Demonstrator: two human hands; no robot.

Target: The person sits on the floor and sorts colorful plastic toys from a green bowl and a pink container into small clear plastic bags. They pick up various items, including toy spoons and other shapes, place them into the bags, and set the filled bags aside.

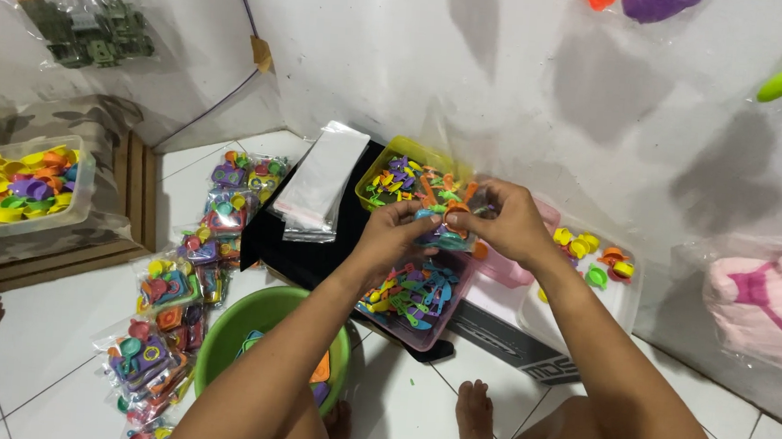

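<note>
On the white tiled floor (44, 333), against the wall, both hands (390, 238) (505, 223) pinched a small toy-filled bag (445, 228) above crowded trays (411, 326).

Bare tile (53, 333) (perhaps passable) left of packed toy bags (164, 323).

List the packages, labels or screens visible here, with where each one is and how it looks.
Filled toy bags: a row on the floor tiles at left, clear plastic, multicoloured pieces inside.
Empty bags: a flat clear stack on the black cloth.
Hanging bag: on the wall, upper left, clear with green toys.
Small bag: clear, between left hand and right hand.
</note>
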